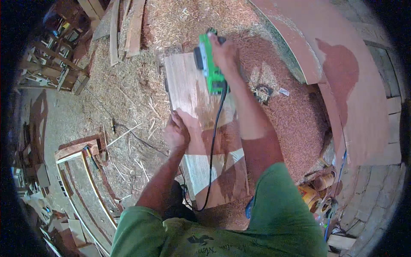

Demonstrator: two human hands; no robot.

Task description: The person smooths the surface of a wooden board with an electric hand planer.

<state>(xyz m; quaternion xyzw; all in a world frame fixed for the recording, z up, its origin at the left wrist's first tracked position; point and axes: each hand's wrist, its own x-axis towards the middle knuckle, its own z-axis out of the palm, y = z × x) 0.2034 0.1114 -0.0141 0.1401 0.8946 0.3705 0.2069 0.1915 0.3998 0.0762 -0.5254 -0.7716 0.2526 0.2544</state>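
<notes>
A wide wooden board [184,77] lies lengthwise before me, partly in shadow. On its far end sits a green electric planer [211,64], and my right hand [226,55] is closed around its top. The planer's black cord [214,132] trails back over the board toward my body. At the board's left edge, about midway along, my left hand [177,132] grips the wood with curled fingers. The planer's underside and the cutting edge are hidden.
Wood shavings [128,90] cover the floor around the board. A large sheet panel [342,85] stands at the right, and loose planks [135,30] lie at the far left. A wooden frame [87,180] with a hammer-like tool [91,157] is at near left. Containers [310,197] crowd the near right.
</notes>
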